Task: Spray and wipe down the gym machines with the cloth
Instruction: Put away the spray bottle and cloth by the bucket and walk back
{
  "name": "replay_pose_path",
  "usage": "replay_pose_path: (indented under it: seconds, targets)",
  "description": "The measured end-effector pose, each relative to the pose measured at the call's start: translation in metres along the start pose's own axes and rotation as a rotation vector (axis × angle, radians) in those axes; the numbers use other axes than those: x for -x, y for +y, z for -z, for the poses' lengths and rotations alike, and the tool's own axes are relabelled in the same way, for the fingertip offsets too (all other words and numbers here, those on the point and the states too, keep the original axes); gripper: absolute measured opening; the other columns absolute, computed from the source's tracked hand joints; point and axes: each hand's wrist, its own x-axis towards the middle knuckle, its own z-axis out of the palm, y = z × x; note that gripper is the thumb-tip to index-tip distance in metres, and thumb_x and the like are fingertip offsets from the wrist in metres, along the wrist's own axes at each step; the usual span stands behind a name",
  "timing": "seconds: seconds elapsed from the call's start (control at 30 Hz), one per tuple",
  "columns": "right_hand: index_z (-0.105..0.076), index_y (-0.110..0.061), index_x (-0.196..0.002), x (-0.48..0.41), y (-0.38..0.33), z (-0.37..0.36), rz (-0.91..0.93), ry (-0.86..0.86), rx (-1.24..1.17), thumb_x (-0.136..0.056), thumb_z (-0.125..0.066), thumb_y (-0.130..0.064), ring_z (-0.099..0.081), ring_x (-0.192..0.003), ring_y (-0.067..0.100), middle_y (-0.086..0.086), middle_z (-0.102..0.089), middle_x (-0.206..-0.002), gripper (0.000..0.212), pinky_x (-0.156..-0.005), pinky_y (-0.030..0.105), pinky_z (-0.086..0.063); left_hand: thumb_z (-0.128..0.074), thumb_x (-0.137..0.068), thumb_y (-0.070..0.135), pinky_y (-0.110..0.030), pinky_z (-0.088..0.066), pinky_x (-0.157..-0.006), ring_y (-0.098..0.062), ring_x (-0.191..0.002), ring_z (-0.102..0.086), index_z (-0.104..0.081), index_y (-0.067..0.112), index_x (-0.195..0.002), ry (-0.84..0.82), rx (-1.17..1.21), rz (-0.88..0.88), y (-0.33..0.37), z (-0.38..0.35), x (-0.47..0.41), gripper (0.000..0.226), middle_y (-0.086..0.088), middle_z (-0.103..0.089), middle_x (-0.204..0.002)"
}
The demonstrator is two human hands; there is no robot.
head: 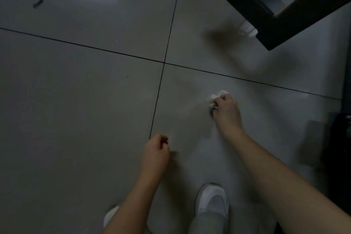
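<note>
Clamped with the fingers of the right hand on a crumpled white cloth, bunched out at the far-left side of the fist. Curled in at the left hand on nothing visible, nearer and to the left. Held low over the tiled floor, beyond white shoes. Far and right of the cloth, well apart: the dark machine frame, long bars running diagonally. Probably best reached with the right hand, the nearer one. No spray bottle plainly seen.
</note>
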Motion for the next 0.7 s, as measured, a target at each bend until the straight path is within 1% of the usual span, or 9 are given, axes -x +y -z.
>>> replay_pose_path:
  seconds: [0.07,0.2,0.3,0.4,0.5,0.6,0.7]
  targets:
    - [-0.066,-0.002,-0.101,0.005,-0.006,0.009,-0.009,-0.002,-0.04,-0.088,-0.053,-0.009,-0.05,-0.104,0.034,0.014,-0.056,-0.113,0.019,-0.078,0.028,-0.037,-0.048,-0.09,-0.003,-0.02,-0.035,-0.074,-0.026,-0.098,-0.06,-0.066,-0.003,-0.106,-0.001,0.015,-0.006,0.011,0.004,0.005,0.024,-0.018,-0.067,-0.105]
    - [-0.068,-0.001,-0.093,0.024,-0.021,0.038,0.094,0.028,-0.017,-0.084,-0.056,-0.003,-0.054,-0.094,0.037,0.016,-0.059,-0.109,0.015,-0.068,0.035,-0.043,-0.048,-0.092,0.003,-0.021,-0.036,-0.076,-0.023,-0.098,-0.059,-0.066,0.002,-0.107,0.001,-0.004,-0.031,0.035,0.02,0.022,0.023,-0.012,-0.066,-0.108]
    - [-0.068,-0.001,-0.085,0.043,-0.033,0.067,0.155,0.04,0.008,-0.08,-0.058,0.003,-0.055,-0.084,0.038,0.017,-0.061,-0.101,0.011,-0.06,0.03,-0.036,-0.048,-0.092,0.005,-0.021,-0.036,-0.075,-0.016,-0.091,-0.055,-0.066,0.006,-0.105,-0.005,-0.012,-0.04,0.055,0.039,0.045,0.022,-0.008,-0.066,-0.107]
    - [-0.067,-0.002,-0.082,0.063,-0.05,0.101,0.182,0.041,0.005,-0.077,-0.06,0.004,-0.055,-0.079,0.037,0.017,-0.061,-0.096,0.011,-0.059,0.028,-0.032,-0.048,-0.092,0.004,-0.021,-0.035,-0.074,-0.014,-0.089,-0.053,-0.066,0.005,-0.106,0.0,-0.031,-0.056,0.076,0.062,0.071,0.023,-0.008,-0.065,-0.106]
    - [-0.068,-0.003,-0.085,0.088,-0.074,0.139,0.167,0.041,-0.041,-0.075,-0.063,0.003,-0.057,-0.081,0.038,0.016,-0.062,-0.099,0.012,-0.059,0.028,-0.034,-0.047,-0.093,0.005,-0.023,-0.036,-0.072,-0.016,-0.085,-0.053,-0.066,0.004,-0.106,0.006,-0.001,-0.049,0.099,0.088,0.1,0.023,-0.009,-0.066,-0.103]
    - [-0.07,-0.007,-0.093,0.119,-0.102,0.182,0.183,0.012,-0.097,-0.073,-0.067,0.003,-0.06,-0.084,0.037,0.012,-0.064,-0.103,0.022,-0.062,0.027,-0.038,-0.046,-0.094,0.007,-0.025,-0.037,-0.068,-0.018,-0.078,-0.054,-0.067,0.004,-0.105,0.022,0.048,-0.046,0.126,0.117,0.133,0.024,-0.01,-0.067,-0.099]
    - [-0.07,-0.009,-0.099,0.144,-0.127,0.227,0.159,0.005,-0.162,-0.073,-0.067,0.001,-0.061,-0.087,0.035,0.01,-0.064,-0.107,0.027,-0.064,0.026,-0.04,-0.047,-0.093,0.006,-0.027,-0.041,-0.073,-0.022,-0.087,-0.058,-0.067,0.003,-0.106,0.037,0.067,-0.044,0.155,0.146,0.162,0.024,-0.01,-0.067,-0.099]
